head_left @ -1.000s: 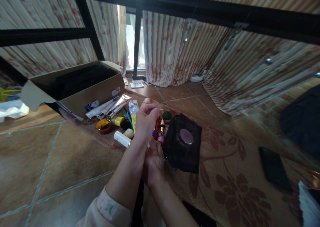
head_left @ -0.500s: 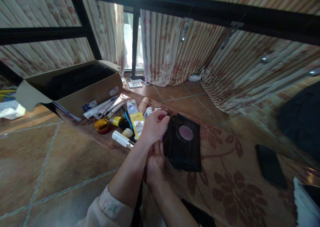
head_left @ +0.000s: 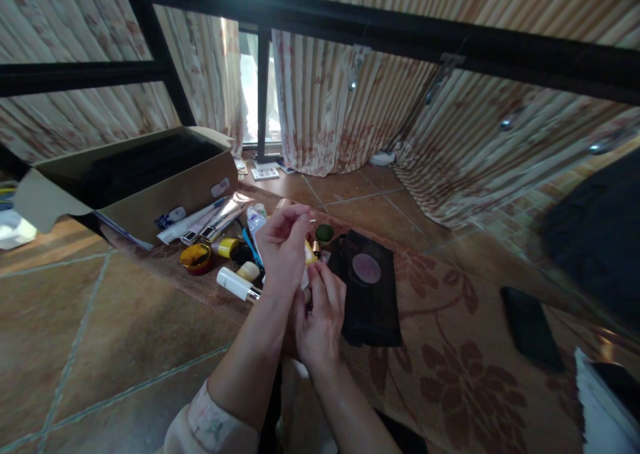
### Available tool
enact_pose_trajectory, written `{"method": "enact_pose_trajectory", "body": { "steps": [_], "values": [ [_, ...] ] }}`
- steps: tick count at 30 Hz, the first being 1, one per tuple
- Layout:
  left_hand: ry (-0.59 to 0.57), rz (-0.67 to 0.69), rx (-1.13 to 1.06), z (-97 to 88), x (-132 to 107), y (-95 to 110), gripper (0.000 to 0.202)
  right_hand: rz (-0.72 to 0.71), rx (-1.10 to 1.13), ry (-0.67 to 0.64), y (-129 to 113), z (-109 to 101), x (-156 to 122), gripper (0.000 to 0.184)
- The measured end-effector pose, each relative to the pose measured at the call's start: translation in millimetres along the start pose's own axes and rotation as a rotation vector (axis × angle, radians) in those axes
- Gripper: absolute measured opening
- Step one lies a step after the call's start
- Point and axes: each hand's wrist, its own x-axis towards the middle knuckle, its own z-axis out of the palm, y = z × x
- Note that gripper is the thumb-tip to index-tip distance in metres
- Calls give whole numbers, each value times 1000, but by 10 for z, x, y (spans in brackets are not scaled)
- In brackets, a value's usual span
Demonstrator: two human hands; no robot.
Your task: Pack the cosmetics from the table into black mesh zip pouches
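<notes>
From afar I judge this step 2-handed handling: the left hand (head_left: 284, 249) has fingers curled together, the right hand (head_left: 321, 317) bends its own by a yellow item (head_left: 311, 253) between the long edges of the cloth (head_left: 450, 307), grips I cannot tell, the next move calling for care beside the black pouch (head_left: 373, 311).

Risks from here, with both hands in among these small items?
1. The white bottle lies on its side by the left forearm, near the edge of the mat; a bump could roll it onto the tiles.
2. The black pouch sits right by the right hand, so it might get dragged.
3. The left hand partly hides the crowded items, so one could get knocked unseen.
</notes>
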Motion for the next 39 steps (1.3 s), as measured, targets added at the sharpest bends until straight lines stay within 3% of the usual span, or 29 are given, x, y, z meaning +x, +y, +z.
{"method": "enact_pose_trajectory", "body": {
  "steps": [5,12,18,22,28,35,39],
  "values": [
    [15,-52,11,-24,46,-93,4,42,-138,55,113,-28,88,33],
    [-31,-131,63,-8,42,-106,5,141,-250,-103,109,-17,36,35],
    [-123,-208,105,12,31,-150,5,34,-142,-70,-1,-150,60,24],
    [-267,-226,266,10,5,-283,9,-65,-121,8,-40,-294,97,21],
    [-597,-173,563,57,-154,-442,18,-60,-261,59,61,-536,130,14],
    [-701,-116,775,213,-334,-419,25,-46,-353,177,390,-863,191,15],
    [-816,-140,879,303,-447,-412,41,47,-400,285,618,-1117,228,16]
  ]
}}
